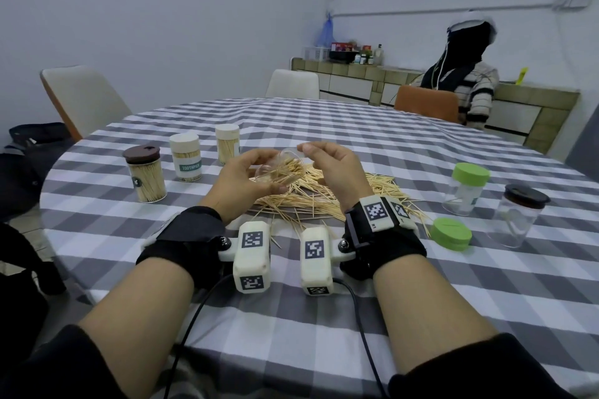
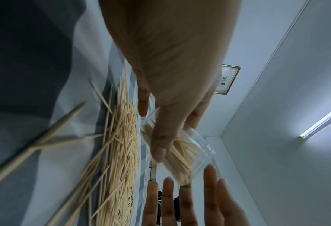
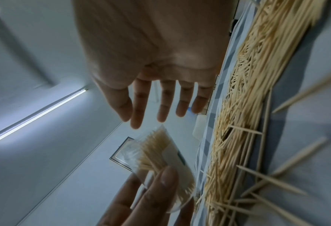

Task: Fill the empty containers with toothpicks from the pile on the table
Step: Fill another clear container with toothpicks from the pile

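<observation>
One jar (image 1: 281, 168) in left hand (image 1: 241, 183)

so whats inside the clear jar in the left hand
The clear jar, held tilted by the left hand, holds a bundle of toothpicks. The hand's fingers cover part of it, so how full it is cannot be told.

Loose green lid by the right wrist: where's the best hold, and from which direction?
Take the loose green lid by its side wall, thumb and fingers pinching opposite edges from above. It lies flat on the table, a low disc, clear of the jars.
</observation>
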